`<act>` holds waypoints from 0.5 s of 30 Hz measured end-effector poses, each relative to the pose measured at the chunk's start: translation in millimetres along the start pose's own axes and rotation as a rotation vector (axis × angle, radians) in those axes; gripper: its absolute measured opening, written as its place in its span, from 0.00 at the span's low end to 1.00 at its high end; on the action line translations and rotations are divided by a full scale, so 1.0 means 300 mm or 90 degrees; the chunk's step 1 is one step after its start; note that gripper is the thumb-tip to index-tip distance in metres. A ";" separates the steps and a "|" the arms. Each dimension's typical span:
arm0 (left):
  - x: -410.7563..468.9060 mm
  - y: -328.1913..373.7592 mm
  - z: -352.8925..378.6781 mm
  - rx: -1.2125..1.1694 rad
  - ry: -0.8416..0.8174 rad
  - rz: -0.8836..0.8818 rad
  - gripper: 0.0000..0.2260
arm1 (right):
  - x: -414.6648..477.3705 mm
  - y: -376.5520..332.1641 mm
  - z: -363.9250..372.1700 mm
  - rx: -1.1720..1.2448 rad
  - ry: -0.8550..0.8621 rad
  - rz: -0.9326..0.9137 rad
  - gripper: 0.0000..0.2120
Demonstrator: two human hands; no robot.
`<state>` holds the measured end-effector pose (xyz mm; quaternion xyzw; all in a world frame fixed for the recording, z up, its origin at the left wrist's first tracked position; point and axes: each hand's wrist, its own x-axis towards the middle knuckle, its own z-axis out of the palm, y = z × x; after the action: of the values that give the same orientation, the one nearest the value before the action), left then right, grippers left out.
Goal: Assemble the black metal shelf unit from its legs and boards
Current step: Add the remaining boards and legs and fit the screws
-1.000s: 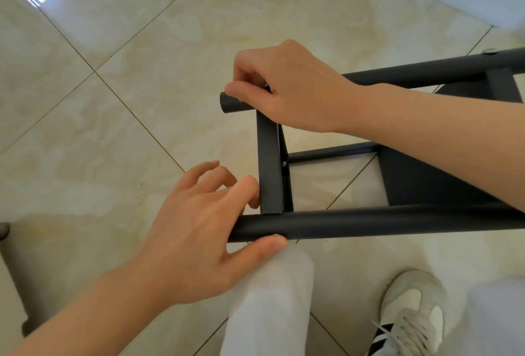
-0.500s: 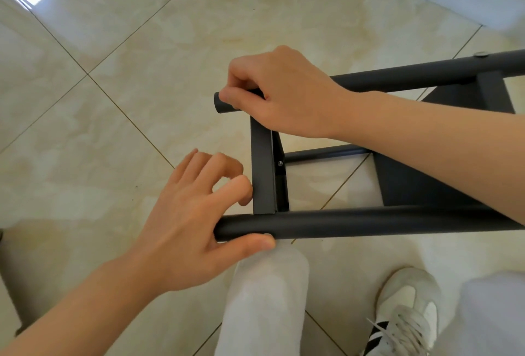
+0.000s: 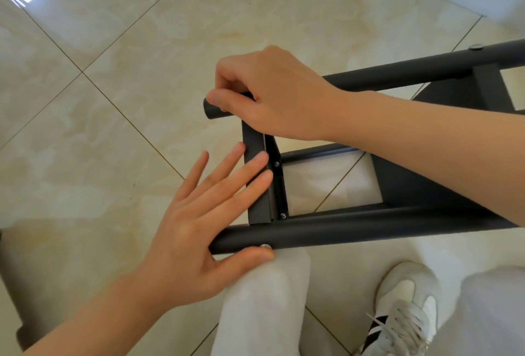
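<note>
Step in hand: fixing the end board (image 3: 259,212) between the two upper legs of the shelf unit. The unit lies on its side across the tiled floor (image 3: 113,100) in front of me, legs running left to right.

Right hand (image 3: 284,94): fingers curled round the end of the far leg (image 3: 412,74), thumb and forefinger pinched together on top of the tube. Whether a bolt sits under the fingertips I cannot tell; they hide the spot.

Left hand (image 3: 196,228): fingers straight and spread, laid flat on the outer face of the board, with the thumb under the near leg (image 3: 369,225) beside a silver bolt head (image 3: 265,246). It presses and grips nothing.

Judgement: the near-leg joint looks made. The far-leg joint is the one being worked. The next move needs the board held square against both legs while the right hand seats or turns its fastener. Steady pressure from the left, small turns from the right.

Around:
- Two small screws (image 3: 276,163) show on the board's inner flange.
- A second board (image 3: 420,185) is already mounted further right.
- A lower leg (image 3: 318,151) is visible through the gap.
- Another bolt (image 3: 476,46) sits on the far leg near the frame edge.

In the way: my knee (image 3: 264,293) touches the underside of the near leg, and my shoe (image 3: 403,296) is close by. My right forearm crosses the frame and hides part of it.
</note>
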<state>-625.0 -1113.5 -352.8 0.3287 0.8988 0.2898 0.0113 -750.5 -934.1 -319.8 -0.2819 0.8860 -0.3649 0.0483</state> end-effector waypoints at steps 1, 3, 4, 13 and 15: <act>-0.010 0.008 0.004 -0.016 0.002 -0.003 0.30 | -0.003 -0.007 0.007 0.001 -0.006 -0.004 0.12; -0.023 0.020 0.011 -0.042 0.013 -0.009 0.29 | -0.006 -0.015 0.014 0.005 -0.008 -0.003 0.13; -0.026 0.025 0.014 -0.057 0.017 -0.015 0.29 | -0.006 -0.016 0.013 0.006 -0.013 -0.001 0.13; -0.022 0.034 0.036 -0.102 0.030 -0.037 0.28 | -0.150 -0.012 -0.041 0.053 0.001 -0.077 0.09; -0.022 0.034 0.035 -0.104 0.030 -0.035 0.28 | -0.221 0.002 -0.046 0.069 -0.004 -0.074 0.09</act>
<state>-611.5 -1105.7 -357.3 0.2951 0.8807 0.3696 0.0249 -699.2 -889.7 -318.2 -0.3307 0.8470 -0.4138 0.0454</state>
